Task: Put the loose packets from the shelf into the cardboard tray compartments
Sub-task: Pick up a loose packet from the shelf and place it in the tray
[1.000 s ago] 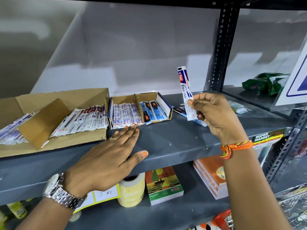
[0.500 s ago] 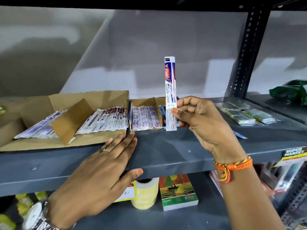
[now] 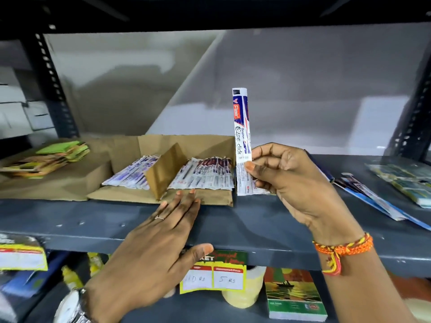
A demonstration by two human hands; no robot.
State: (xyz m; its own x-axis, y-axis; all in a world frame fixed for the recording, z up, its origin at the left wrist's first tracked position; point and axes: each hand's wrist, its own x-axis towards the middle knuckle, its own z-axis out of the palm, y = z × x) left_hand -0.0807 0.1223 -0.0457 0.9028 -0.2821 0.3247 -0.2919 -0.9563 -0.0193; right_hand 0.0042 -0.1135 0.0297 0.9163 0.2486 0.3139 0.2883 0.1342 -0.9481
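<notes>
My right hand (image 3: 289,183) pinches a long white, blue and red pen packet (image 3: 241,127) and holds it upright just right of the cardboard tray (image 3: 186,199). The tray sits on the grey shelf (image 3: 233,224); a cardboard divider (image 3: 163,171) splits it into two compartments. Blue-printed packets (image 3: 133,173) lie in the left one, red-printed packets (image 3: 205,173) in the right one. My left hand (image 3: 163,234) lies flat on the shelf's front edge, fingers spread, fingertips touching the tray's front flap. Loose packets (image 3: 373,199) lie on the shelf at the right.
A pile of green and orange pads (image 3: 46,159) rests on flattened cardboard at the left. Greenish wrapped packs (image 3: 405,180) lie at the far right. Below the shelf are price tags (image 3: 213,276), a tape roll (image 3: 242,292) and a notebook (image 3: 293,292). Perforated uprights (image 3: 51,82) flank the bay.
The view has swung left, so the tray now sits centre. My right hand has carried the upright packet leftwards to the tray's right edge. My left hand stays flat on the shelf.
</notes>
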